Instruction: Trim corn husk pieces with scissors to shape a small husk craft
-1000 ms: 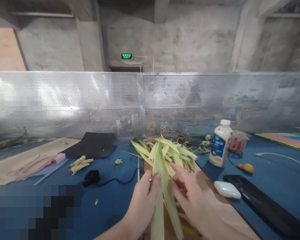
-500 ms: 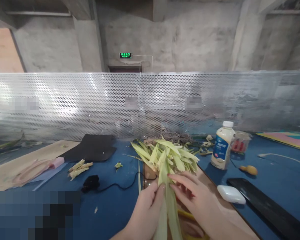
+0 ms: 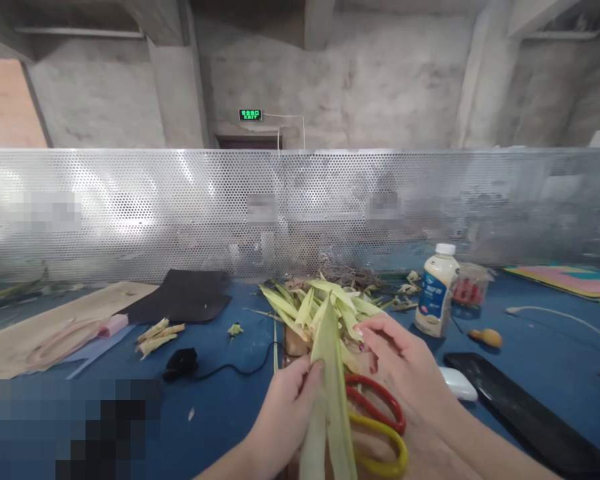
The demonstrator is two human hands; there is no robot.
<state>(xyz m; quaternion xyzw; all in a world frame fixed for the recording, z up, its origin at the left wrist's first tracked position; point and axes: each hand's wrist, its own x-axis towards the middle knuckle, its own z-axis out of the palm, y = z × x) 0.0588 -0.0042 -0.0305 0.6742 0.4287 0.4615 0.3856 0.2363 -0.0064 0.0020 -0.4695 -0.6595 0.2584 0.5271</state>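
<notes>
Long pale green corn husks (image 3: 334, 393) stand upright in front of me, pinched between the thumb and fingers of my left hand (image 3: 293, 400). Their lower ends run down past the bottom edge of the view. My right hand (image 3: 405, 363) is apart from these husks, its fingers loosely bent and spread, fingertips beside the pile of corn husks (image 3: 305, 307); I see nothing held in it. Below it on the brown board lie two scissor-like loop handles, one red (image 3: 399, 417) and one yellow (image 3: 403, 453); the rest of them is hidden by the husks.
To the right stand a white-capped bottle (image 3: 435, 293) and a clear tub (image 3: 470, 290), with a small gourd (image 3: 487, 338), a white case (image 3: 460, 385) and a long black object (image 3: 525, 413) nearer. Left are black sheets (image 3: 180, 297), a corded black object (image 3: 181, 365) and husk scraps (image 3: 157, 339).
My right hand has left the held husks and moved up and right toward the pile, uncovering the red handle. My left hand still grips the husks.
</notes>
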